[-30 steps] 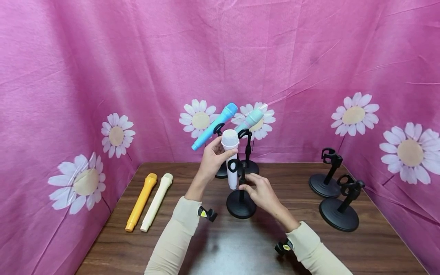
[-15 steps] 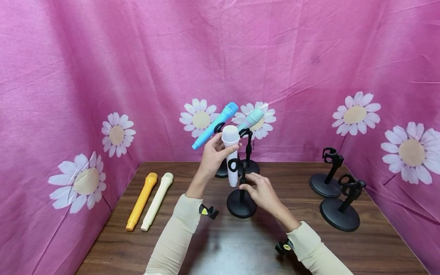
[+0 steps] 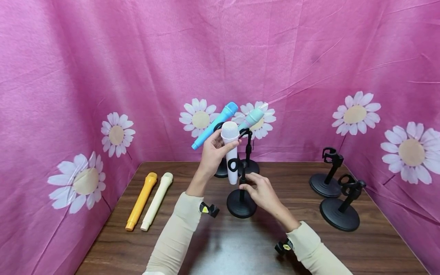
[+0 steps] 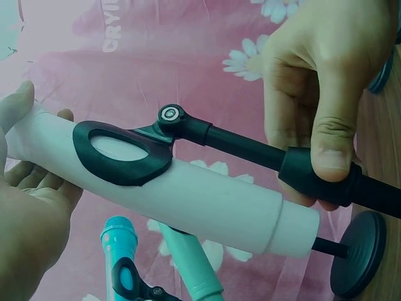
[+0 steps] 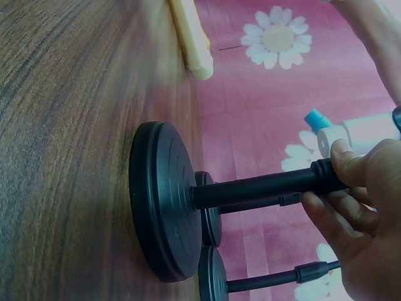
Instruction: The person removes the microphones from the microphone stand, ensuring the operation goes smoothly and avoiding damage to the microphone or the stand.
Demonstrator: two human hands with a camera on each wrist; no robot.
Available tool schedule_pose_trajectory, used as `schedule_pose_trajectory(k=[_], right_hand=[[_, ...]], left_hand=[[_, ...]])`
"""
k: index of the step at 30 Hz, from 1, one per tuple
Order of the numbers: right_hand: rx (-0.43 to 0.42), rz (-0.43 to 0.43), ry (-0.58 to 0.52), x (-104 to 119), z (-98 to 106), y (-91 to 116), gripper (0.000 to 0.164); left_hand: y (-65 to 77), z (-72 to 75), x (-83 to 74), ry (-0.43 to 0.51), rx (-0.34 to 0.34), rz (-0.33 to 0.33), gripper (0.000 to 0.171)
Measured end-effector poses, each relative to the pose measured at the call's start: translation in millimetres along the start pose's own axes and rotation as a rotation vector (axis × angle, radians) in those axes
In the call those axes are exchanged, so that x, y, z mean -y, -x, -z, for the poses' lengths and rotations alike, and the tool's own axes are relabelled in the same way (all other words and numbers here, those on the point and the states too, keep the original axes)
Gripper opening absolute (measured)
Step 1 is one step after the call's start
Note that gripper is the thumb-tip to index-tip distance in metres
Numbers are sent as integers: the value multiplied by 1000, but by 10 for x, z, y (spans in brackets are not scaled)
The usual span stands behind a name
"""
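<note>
A white microphone [image 3: 232, 152] stands steeply tilted in the ring clip [image 4: 122, 153] of a black desk stand [image 3: 241, 204] at the middle of the table. My left hand [image 3: 214, 152] grips the microphone just under its mesh head, thumb across the front. In the left wrist view the clip wraps the microphone's body, and its tail end [image 4: 297, 229] sticks out below. My right hand [image 3: 262, 191] pinches the stand's pole at the collar [image 4: 319, 175], between thumb and fingers. The round base [image 5: 166, 200] sits on the wooden table.
Behind, a blue microphone [image 3: 214, 126] and a mint microphone [image 3: 253, 117] lean in two more black stands. A yellow microphone [image 3: 141, 202] and a cream microphone [image 3: 157, 202] lie at the left. Two stands without microphones [image 3: 324, 185] are at the right. A pink flowered curtain [image 3: 220, 57] surrounds the table.
The white microphone has slid upward a little through the clip, with my left hand rising along with it. My right hand and the stand have stayed in place.
</note>
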State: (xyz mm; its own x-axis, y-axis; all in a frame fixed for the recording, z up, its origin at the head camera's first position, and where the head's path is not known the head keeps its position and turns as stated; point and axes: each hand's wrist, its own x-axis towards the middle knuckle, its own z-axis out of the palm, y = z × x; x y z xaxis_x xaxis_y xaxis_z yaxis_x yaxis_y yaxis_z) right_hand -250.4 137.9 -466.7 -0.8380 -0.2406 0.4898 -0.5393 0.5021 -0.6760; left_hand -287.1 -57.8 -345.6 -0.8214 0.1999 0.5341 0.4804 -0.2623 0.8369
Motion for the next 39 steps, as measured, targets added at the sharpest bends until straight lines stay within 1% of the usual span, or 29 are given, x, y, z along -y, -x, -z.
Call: schedule_pose_trajectory(k=[8, 15, 20, 27, 32, 35, 39], right_hand=[[-11, 9, 4, -14, -14, 0, 27], [-1, 3, -26, 7, -8, -1, 26], [-5, 6, -17, 1, -8, -3, 26], [-7, 9, -17, -7, -14, 3, 25], [-13, 11, -16, 4, -11, 1, 24], [-14, 9, -15, 8, -9, 0, 24], [-11, 6, -16, 11, -9, -1, 25]], left_hand=[[-51, -23, -56, 9, -13, -9, 47], [-91, -53, -101, 45, -23, -14, 46], [-122, -73, -147, 65, -32, -25, 44], [-153, -91, -192, 49, -55, -31, 49], [-182, -88, -212, 17, -67, -41, 52], [-203, -89, -222, 2, -72, -50, 51], [-230, -97, -241, 13, -77, -59, 46]])
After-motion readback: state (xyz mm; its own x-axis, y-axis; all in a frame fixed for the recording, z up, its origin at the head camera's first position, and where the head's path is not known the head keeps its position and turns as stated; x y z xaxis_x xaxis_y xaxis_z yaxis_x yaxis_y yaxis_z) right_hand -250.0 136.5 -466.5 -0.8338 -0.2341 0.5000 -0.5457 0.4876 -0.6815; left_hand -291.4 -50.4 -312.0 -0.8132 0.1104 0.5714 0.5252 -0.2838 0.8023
